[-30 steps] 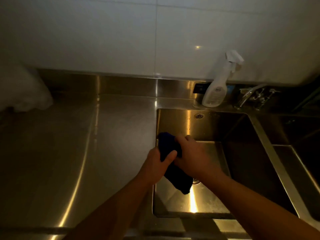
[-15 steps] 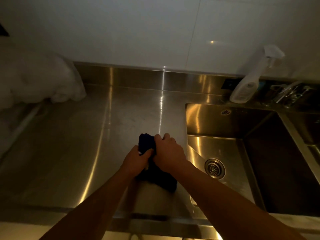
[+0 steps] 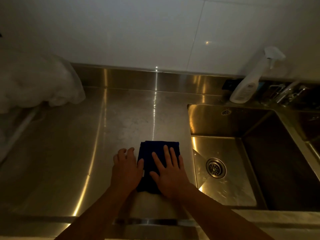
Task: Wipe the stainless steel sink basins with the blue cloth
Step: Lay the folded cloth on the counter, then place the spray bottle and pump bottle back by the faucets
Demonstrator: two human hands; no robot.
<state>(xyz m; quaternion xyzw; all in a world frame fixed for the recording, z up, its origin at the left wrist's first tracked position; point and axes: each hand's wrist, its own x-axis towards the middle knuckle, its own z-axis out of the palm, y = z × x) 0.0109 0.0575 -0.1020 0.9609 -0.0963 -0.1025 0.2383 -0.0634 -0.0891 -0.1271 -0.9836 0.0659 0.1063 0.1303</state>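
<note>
Folded dark blue cloth [image 3: 158, 148] on brushed steel counter [image 3: 121, 118], left of rectangular stainless sink basin [image 3: 225, 123]: right hand [image 3: 170, 172] flat atop, left hand [image 3: 126, 168] relaxed beside, neither gripping; best keep folds square for wiping.

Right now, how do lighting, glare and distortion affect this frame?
Head view: dim, warm light; bright glare streaks on the steel counter and sink floor; wide-angle bending curves the counter's edges; the blue cloth under the right hand reads nearly black; the tap at far right is soft.
</note>
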